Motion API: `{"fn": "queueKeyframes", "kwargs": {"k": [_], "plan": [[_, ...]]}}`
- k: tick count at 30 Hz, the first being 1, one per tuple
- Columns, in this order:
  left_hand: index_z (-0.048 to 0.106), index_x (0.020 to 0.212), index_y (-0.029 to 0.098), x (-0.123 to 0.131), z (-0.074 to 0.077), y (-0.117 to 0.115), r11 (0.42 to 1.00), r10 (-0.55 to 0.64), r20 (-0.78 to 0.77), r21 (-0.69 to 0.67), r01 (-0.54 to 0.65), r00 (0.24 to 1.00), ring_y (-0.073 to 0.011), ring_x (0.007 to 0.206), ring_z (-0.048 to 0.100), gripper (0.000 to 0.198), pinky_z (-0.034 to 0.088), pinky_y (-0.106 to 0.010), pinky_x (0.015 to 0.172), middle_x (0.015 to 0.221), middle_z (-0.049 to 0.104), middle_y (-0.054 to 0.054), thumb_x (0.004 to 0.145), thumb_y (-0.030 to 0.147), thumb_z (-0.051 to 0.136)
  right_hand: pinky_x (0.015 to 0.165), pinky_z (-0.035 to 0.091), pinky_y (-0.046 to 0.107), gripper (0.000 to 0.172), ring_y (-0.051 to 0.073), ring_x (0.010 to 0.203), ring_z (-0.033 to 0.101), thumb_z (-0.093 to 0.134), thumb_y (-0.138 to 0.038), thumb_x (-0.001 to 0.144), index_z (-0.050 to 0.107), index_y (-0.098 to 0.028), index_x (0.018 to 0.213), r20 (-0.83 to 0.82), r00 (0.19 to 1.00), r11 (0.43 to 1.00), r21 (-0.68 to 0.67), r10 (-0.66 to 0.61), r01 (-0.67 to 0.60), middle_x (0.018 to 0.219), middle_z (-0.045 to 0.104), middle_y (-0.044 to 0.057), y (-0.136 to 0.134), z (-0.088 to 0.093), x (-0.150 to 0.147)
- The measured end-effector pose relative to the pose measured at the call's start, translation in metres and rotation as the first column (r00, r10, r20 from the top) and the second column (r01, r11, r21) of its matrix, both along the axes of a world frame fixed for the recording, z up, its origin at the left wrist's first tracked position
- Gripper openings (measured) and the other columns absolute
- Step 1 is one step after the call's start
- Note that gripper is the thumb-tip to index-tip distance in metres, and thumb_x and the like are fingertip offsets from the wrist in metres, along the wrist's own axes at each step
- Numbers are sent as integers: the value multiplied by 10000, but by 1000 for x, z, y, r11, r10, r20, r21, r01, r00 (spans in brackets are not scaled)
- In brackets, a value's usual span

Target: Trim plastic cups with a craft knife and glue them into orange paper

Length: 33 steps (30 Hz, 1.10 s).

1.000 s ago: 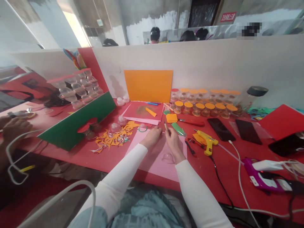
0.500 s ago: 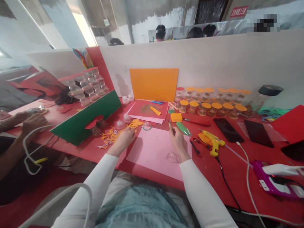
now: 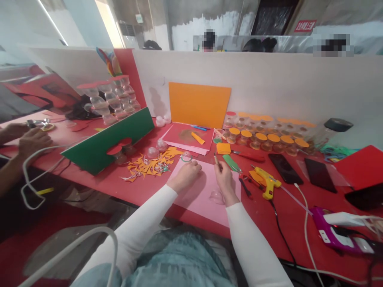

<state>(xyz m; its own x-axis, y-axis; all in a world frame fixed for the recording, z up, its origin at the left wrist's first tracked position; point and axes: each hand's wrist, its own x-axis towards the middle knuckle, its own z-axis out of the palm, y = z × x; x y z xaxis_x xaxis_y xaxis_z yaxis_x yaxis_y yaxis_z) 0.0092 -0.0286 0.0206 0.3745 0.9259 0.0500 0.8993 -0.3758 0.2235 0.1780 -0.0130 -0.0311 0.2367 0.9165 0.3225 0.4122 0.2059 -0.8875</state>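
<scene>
My left hand is over the left part of a pink sheet, its fingers curled and pressed together. Whatever they may hold is too small to make out. My right hand is closed around a thin tool with a metallic tip, pointing away from me; its exact kind is unclear. Below that palm a clear plastic dome lies on the pink sheet. Just beyond my left fingers sits another clear piece with a green ring. Orange paper scraps lie to the left.
To the right lie a yellow glue gun with its cord, a phone and a purple power strip. Orange-topped clear cups line the back. A green board stands at left, beyond which another person's hands work.
My left hand has moved right, from beside the orange scraps to over the pink sheet. My right hand keeps its place with the thin tool. The view has shifted slightly.
</scene>
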Motion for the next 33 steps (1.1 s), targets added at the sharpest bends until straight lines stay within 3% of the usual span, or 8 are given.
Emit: {"fn": "queueKeyframes", "kwargs": {"k": [7, 15, 22, 29, 33], "plan": [[672, 929, 124, 19, -11, -4, 996, -88, -60, 17, 89, 994, -233, 880, 658, 200, 533, -361, 850, 886, 649, -103, 925, 75, 478, 678, 479, 334, 240, 239, 731, 625, 480, -446, 844, 588, -233, 817, 11, 998, 999, 8, 54, -54, 785, 682, 71, -4, -2, -7], [594, 1253, 154, 27, -8, 7, 993, -114, -84, 21, 116, 990, -248, 1179, 593, 302, 486, -379, 1012, 1280, 634, -137, 969, 187, 497, 693, 484, 332, 218, 249, 779, 647, 501, -412, 857, 617, -229, 849, -4, 998, 998, 11, 67, -67, 835, 705, 89, -5, 2, -9], [622, 1199, 149, 24, -12, -3, 994, -107, -56, -7, 107, 993, -267, 1158, 588, 274, 493, -400, 972, 1263, 648, -148, 967, 212, 489, 678, 482, 334, 253, 250, 754, 643, 479, -450, 837, 600, -228, 827, -18, 998, 998, -9, 62, -62, 803, 707, 94, -4, 7, -7], [680, 1042, 148, 16, -7, -9, 990, -138, 95, 35, 136, 986, -262, 1048, 627, 171, 508, -403, 942, 1089, 696, -139, 932, 230, 578, 658, 463, 334, 227, 223, 676, 580, 462, -447, 801, 542, -242, 745, 6, 995, 995, 14, 100, -100, 721, 663, 59, -6, 26, -2], [660, 1138, 194, 12, -1, -23, 974, -228, 201, 43, 224, 953, -234, 1095, 632, 277, 506, -356, 969, 1151, 694, -104, 895, 323, 686, 696, 463, 338, 215, 224, 727, 583, 489, -435, 790, 571, -237, 775, 17, 990, 990, 17, 138, -139, 768, 684, 66, -1, 38, 5]]}}
